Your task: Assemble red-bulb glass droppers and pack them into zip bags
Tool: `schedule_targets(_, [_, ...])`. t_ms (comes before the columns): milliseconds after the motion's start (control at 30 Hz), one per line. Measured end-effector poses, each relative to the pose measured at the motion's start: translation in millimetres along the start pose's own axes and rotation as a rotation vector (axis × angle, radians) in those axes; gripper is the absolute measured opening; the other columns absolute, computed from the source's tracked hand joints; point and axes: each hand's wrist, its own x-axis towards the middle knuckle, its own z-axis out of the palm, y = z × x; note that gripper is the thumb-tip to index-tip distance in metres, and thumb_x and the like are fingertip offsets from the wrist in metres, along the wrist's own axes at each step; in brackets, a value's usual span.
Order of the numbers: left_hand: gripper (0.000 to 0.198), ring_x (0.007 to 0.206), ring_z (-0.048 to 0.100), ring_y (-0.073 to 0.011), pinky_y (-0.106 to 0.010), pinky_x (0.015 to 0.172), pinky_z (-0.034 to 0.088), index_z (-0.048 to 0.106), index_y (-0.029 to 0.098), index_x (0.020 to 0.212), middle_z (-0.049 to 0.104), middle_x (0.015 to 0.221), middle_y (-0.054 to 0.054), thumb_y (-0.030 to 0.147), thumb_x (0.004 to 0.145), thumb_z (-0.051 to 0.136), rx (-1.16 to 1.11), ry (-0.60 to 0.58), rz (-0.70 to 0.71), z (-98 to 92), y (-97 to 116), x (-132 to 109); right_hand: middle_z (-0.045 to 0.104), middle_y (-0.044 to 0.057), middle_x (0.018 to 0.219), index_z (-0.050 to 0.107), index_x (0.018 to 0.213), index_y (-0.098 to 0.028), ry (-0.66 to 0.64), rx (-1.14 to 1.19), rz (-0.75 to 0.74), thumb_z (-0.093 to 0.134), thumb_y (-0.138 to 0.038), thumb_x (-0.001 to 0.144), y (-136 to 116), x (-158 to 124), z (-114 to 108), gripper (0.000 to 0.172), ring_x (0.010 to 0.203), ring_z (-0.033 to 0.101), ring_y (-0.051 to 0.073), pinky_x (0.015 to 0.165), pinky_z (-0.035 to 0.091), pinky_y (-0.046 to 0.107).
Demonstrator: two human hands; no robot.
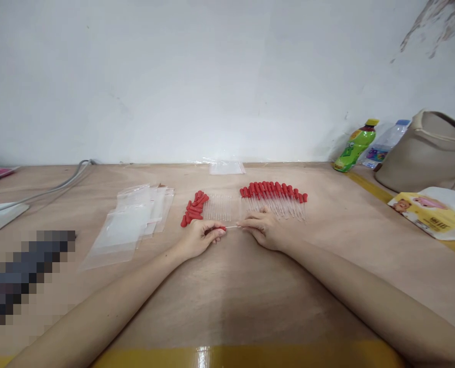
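Note:
Between thumb and fingers, my left hand (202,238) pinches a red rubber bulb (223,228). My right hand (263,228) grips the far end of a thin clear glass dropper tube (232,227), whose other end meets the bulb. Just beyond my left hand lies a pile of loose red bulbs (195,208). Bare clear tubes (217,207) lie side by side to the right of that pile. Behind my right hand is a row of droppers (275,191), red bulbs on their far ends; my fingers hide part of the row.
Clear plastic zip bags (122,227) overlap on the left of the wooden table (212,306). A grey cable (64,186) runs at the far left. At the right stand a green bottle (355,147), a clear bottle (386,145), a beige bag (422,153) and a yellow-white packet (436,214).

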Motion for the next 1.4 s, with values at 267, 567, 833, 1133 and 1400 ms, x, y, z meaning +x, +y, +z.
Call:
schedule_targets(267, [0.027, 0.052, 0.053, -0.0095, -0.019, 0.049, 0.044, 0.065, 0.014, 0.086, 0.058, 0.059, -0.001, 0.037, 0.081, 0.052, 0.066, 0.001, -0.009, -0.9, 5.1, -0.7, 0.061, 0.003, 0.075, 0.064, 0.092, -0.022, 0.012, -0.214, -0.047, 0.041, -0.009, 0.079, -9.1, 0.4, -4.3, 0.029, 0.063, 0.048, 0.012, 0.066, 0.024, 0.03])
schedule_targets(567, [0.03, 0.052, 0.055, -0.0113, -0.021, 0.05, 0.044, 0.066, 0.014, 0.089, 0.063, 0.061, -0.002, 0.04, 0.075, 0.059, 0.124, 0.144, 0.0, 1.5, -4.2, 1.9, 0.061, 0.004, 0.079, 0.056, 0.085, -0.016, 0.111, 0.09, 0.195, 0.045, -0.022, 0.085, -9.6, -0.4, 7.7, 0.012, 0.075, 0.054, 0.014, 0.07, 0.032, 0.027])
schedule_targets(833, [0.028, 0.051, 0.055, -0.0105, -0.02, 0.049, 0.043, 0.065, 0.013, 0.084, 0.062, 0.061, -0.002, 0.038, 0.075, 0.058, 0.085, 0.099, -0.007, 2.0, -1.9, 0.7, 0.062, 0.003, 0.073, 0.057, 0.078, -0.015, 0.078, -0.031, 0.1, 0.039, -0.021, 0.086, -14.5, 4.7, 4.0, 0.02, 0.062, 0.051, 0.012, 0.068, 0.027, 0.029])
schedule_targets(1133, [0.021, 0.054, 0.05, -0.0092, -0.019, 0.049, 0.038, 0.067, 0.015, 0.081, 0.064, 0.065, -0.001, 0.032, 0.078, 0.056, 0.285, 0.094, 0.085, 1.0, 2.2, -1.2, 0.059, 0.002, 0.065, 0.058, 0.072, -0.015, 0.104, -0.138, 0.041, 0.039, -0.02, 0.086, -17.4, 7.7, 8.0, 0.024, 0.057, 0.044, 0.011, 0.063, 0.023, 0.028])
schedule_targets(1400, [0.02, 0.054, 0.05, -0.0092, -0.02, 0.05, 0.039, 0.067, 0.017, 0.084, 0.066, 0.071, -0.001, 0.032, 0.078, 0.056, 0.296, 0.098, 0.092, 0.6, 4.0, -1.2, 0.062, 0.002, 0.068, 0.058, 0.074, -0.015, 0.039, -0.11, 0.081, 0.037, -0.02, 0.088, -17.6, 9.1, 10.2, 0.025, 0.06, 0.048, 0.012, 0.065, 0.024, 0.028])
